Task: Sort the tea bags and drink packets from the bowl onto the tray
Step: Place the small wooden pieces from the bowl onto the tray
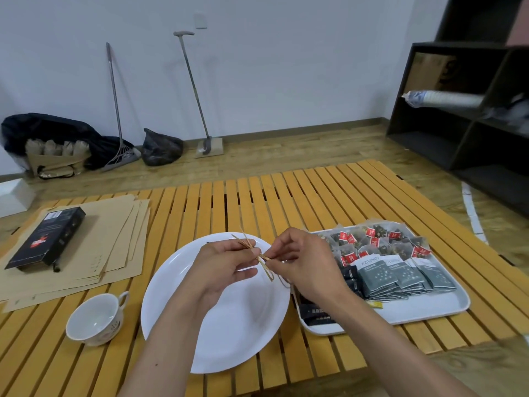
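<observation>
A wide white bowl (229, 325) lies in the middle of the slatted table with nothing in it. Above it, my left hand (226, 265) and my right hand (303, 262) each pinch an end of a tan twine tie (264, 263). To the right sits a white tray (423, 310). It holds tea bags with red tags (375, 242) at the back, grey drink packets (400, 277) in the middle and black packets (317, 310) at its near left, partly hidden by my right hand.
A white teacup (96, 320) stands left of the bowl. Brown paper sheets (114, 242) with a black box (45, 239) on them lie at the table's left. A dark shelf unit (463, 116) stands at the right; brooms (117, 110) and bags (160, 147) line the far wall.
</observation>
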Motion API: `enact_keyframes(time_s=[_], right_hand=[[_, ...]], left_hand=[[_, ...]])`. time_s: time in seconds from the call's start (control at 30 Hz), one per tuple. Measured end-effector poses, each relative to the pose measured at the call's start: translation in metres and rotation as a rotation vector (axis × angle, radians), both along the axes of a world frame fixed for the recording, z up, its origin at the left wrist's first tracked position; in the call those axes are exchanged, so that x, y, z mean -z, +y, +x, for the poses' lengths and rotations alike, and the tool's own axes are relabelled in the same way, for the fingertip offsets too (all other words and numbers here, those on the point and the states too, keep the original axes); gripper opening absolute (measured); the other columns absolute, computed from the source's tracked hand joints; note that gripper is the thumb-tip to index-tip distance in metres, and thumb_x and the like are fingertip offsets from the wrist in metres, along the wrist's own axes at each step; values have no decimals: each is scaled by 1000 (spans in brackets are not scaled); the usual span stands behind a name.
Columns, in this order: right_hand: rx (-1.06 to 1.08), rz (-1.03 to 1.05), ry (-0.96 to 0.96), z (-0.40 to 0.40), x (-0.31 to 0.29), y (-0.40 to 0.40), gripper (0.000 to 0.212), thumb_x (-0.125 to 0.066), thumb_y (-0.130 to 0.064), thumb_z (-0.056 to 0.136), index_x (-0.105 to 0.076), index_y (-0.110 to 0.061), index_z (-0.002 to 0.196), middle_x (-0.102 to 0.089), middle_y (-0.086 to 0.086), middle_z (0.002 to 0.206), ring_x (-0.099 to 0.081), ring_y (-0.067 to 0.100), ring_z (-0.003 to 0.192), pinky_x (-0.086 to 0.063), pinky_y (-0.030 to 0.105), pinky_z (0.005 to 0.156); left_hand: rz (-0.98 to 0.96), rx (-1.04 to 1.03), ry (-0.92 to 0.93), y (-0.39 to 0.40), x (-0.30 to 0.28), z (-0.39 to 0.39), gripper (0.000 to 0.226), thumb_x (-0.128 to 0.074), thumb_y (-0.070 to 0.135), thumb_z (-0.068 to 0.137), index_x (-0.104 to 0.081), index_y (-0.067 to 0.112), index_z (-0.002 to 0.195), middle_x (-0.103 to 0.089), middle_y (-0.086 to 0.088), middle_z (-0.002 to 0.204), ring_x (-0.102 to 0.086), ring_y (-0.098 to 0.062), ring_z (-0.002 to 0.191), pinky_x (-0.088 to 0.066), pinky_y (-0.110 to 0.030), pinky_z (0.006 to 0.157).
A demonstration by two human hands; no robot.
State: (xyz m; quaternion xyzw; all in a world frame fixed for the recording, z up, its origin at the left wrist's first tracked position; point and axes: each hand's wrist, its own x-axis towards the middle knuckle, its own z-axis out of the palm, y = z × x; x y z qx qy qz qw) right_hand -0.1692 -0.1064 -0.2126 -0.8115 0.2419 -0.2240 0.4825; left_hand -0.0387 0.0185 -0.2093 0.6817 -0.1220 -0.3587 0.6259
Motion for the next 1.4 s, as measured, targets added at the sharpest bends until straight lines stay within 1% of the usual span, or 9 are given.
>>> enact_keyframes(time_s=[0.2, 0.3, 0.37, 0.53, 0.7, 0.87, 1.1, 1.3, 1.4], right_hand=[[128, 360, 68, -39, -17, -26, 22, -72, -32, 92, -76, -11, 90, -79, 4, 86, -76, 13, 79, -64, 38, 78], [120, 569, 131, -58, -20, -33, 27, -71, -32, 93, -74, -6, 99, -80, 7, 86, -75, 17, 72, -60, 29, 63], [88, 623, 111, -66, -20, -37, 21, -77, -22, 89, -73, -5, 101, -79, 7, 85, -73, 15, 71, -58, 25, 61], [169, 642, 40, -72, -17, -50, 22, -80, 2, 81, -71, -2, 101, -76, 12, 83, -72, 14, 68, -59, 22, 59], [219, 617, -8, -78, -16, -61, 28, -81, 2, 79, -69, -3, 104, -75, 13, 89, -72, 14, 71, -58, 23, 58], [226, 580, -36, -83, -16, -67, 25, -81, -1, 80, -71, -7, 103, -77, 16, 97, -73, 19, 77, -58, 27, 63], [204, 614, -30, -90, -16, -76, 25, -76, -1, 86, -68, -5, 109, -80, 12, 91, -78, 21, 82, -57, 22, 57], [169, 592, -32, -100, -16, -82, 26, -77, -2, 85, -70, -7, 109, -79, 14, 96, -77, 21, 84, -58, 28, 64], [68, 543, -48, -105, -19, -84, 39, -79, 6, 79, -71, -12, 112, -78, 15, 101, -76, 22, 90, -58, 25, 68]], left_hand=[[-148, 48, 166, -7, -2, -5, 18, -70, -1, 91, -72, -3, 109, -77, -12, 95, -73, -20, 81, -60, -40, 87], [-198, 91, 208, -17, -5, -12, 16, -67, -3, 92, -70, -2, 107, -76, -15, 97, -73, -19, 77, -59, -42, 89], [-201, 92, 200, -23, -7, -18, 13, -66, -4, 92, -70, -1, 103, -77, -16, 98, -74, -22, 79, -59, -44, 90], [-141, 91, 126, -35, -7, -34, 9, -66, -5, 91, -72, 0, 95, -79, -15, 94, -76, -19, 79, -60, -41, 86], [-191, 85, 230, -44, -7, -40, 20, -73, -1, 87, -70, -3, 107, -78, -20, 99, -76, -23, 83, -64, -33, 74], [-202, 61, 234, -51, -7, -44, 30, -74, 0, 83, -68, -4, 112, -78, -21, 97, -78, -23, 85, -65, -31, 75], [-190, 50, 235, -51, -8, -45, 32, -74, 1, 83, -68, -4, 113, -78, -22, 101, -79, -24, 88, -65, -31, 75], [-173, 40, 237, -47, -10, -39, 27, -72, 1, 86, -69, -4, 112, -78, -22, 101, -79, -21, 82, -65, -28, 70], [-179, 29, 260, -48, -9, -40, 27, -73, 1, 84, -69, -3, 111, -79, -20, 98, -79, -20, 81, -64, -27, 66]])
